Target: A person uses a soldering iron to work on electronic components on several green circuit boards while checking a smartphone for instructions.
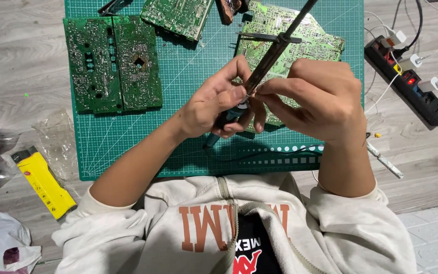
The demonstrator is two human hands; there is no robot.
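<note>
Head view shows green circuit boards (111,63) lying on a green cutting mat (188,116), a black power strip (411,81) at right, and a yellow tool (45,183) at left. No containers are visible. Left hand (214,106) grips the soldering iron (269,56) by its handle; right hand (320,99) pinches its shaft. The iron's long axis slants up-right.

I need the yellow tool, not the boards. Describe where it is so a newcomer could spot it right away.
Start at the green cutting mat and go off its lower left corner onto the wooden floor. The yellow tool lies there at a slant, beside a clear plastic bag. It is the only bright yellow, flat, bar-shaped thing there.
</note>
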